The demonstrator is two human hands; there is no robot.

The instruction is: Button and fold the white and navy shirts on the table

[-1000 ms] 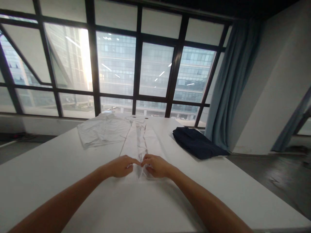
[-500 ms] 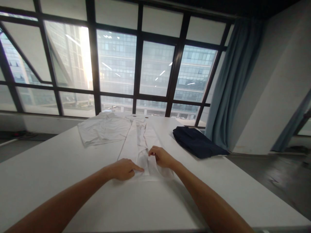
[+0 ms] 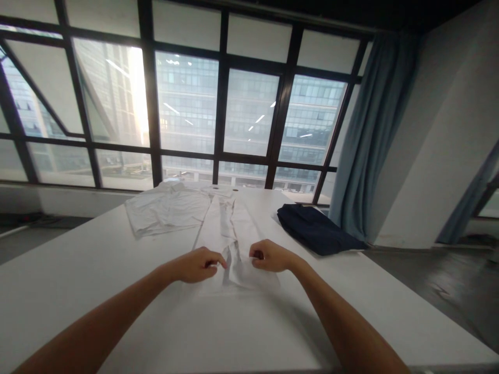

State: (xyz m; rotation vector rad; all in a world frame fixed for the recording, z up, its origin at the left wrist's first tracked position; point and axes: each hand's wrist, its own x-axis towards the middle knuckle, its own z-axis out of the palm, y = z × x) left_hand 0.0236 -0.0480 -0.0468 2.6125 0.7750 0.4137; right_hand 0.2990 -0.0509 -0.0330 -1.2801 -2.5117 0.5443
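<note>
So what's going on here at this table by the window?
A person stands at a white table and works on a white garment laid out lengthwise away from them. The left hand and right hand each pinch the cloth near its close end, one on each side of the middle seam. Another white garment lies at the far left, and a folded dark garment to the right.

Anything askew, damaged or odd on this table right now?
Nothing looks damaged or spilled. The white garment under the left hand and right hand lies long and narrow, its near end rumpled between them. A second white garment lies wrinkled to the left; a dark folded garment sits near the table's right edge.
</note>
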